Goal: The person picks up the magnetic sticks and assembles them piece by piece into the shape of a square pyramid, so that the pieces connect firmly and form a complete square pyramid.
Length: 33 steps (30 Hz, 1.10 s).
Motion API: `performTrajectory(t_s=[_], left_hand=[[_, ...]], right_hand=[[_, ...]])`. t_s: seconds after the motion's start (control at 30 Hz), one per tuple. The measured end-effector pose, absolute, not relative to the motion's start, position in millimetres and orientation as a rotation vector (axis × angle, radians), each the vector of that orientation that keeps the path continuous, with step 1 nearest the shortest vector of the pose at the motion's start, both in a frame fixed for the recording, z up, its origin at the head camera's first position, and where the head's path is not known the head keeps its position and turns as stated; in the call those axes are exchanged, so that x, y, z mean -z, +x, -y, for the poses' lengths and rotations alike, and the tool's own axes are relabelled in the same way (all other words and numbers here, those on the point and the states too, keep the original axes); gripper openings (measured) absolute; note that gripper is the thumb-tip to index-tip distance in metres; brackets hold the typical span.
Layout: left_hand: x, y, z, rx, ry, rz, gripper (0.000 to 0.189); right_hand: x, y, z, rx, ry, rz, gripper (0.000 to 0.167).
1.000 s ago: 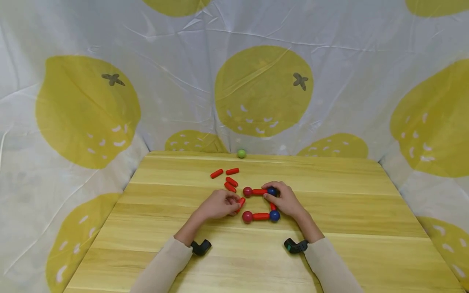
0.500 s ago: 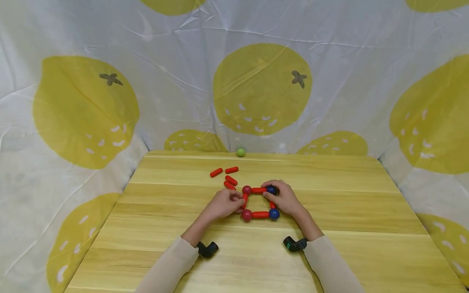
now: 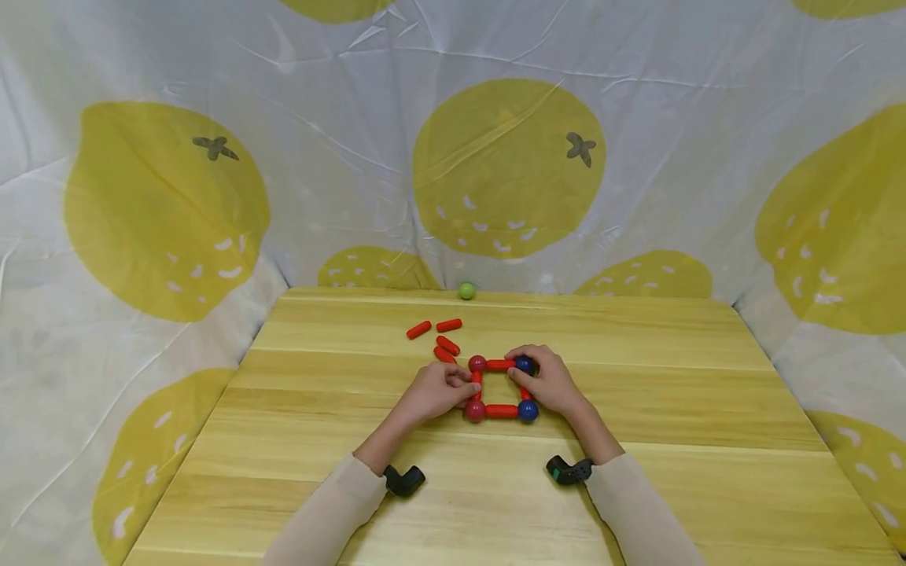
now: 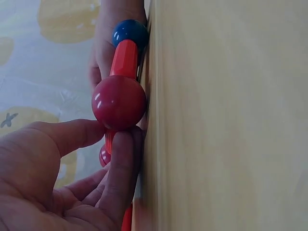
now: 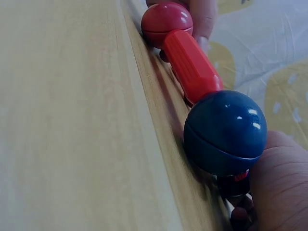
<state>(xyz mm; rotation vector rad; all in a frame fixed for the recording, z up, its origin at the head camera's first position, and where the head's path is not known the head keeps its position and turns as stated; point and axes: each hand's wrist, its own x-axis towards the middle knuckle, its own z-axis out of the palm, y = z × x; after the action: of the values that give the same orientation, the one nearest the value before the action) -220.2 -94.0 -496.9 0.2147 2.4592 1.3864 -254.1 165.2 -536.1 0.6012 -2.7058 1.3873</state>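
A square frame of red rods and balls lies on the table, with two dark red balls on its left and two blue balls on its right. My left hand (image 3: pixel 437 390) pinches the left-side red rod (image 3: pixel 477 380) between thumb and fingers. That rod spans the far dark red ball (image 3: pixel 477 363) and the near dark red ball (image 4: pixel 119 102). At the far right corner, my right hand (image 3: pixel 550 380) grips the far blue ball (image 3: pixel 524 364), its thumb along the right-side rod. The near blue ball (image 5: pixel 225 133) and front red rod (image 5: pixel 192 66) stand untouched.
Several loose red rods (image 3: pixel 447 345) lie beyond my left hand. A green ball (image 3: pixel 466 291) sits at the back edge of the wooden table (image 3: pixel 637 503). Behind hangs a pale cloth (image 3: pixel 340 157) printed with lemons.
My left hand has moved right with the red rod and set it between the two dark red balls, closing the square's left side. My right hand has stayed at the far blue ball.
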Motion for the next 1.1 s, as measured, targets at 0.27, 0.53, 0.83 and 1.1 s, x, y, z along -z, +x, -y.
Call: performTrajectory(t_s=[0.27,0.53,0.83,1.1], left_hand=[[498,-223,93,-1.397,0.18,-2.509,0.035],[499,-226,98,-1.416,0.223,-2.571,0.027],[498,-241,132,-1.163,0.786,-2.884,0.024],[502,-248,144,-0.85,0.958,-2.936,0.035]], right_hand=[[538,-257,-164,-1.382,0.592,2.683,0.022],[534,-254,-169,-1.44,0.571,2.677,0.034],[532,-228,-188,-1.519,0.719,2.758,0.08],[531,-223,-192,-1.452,0.881,2.764,0.11]])
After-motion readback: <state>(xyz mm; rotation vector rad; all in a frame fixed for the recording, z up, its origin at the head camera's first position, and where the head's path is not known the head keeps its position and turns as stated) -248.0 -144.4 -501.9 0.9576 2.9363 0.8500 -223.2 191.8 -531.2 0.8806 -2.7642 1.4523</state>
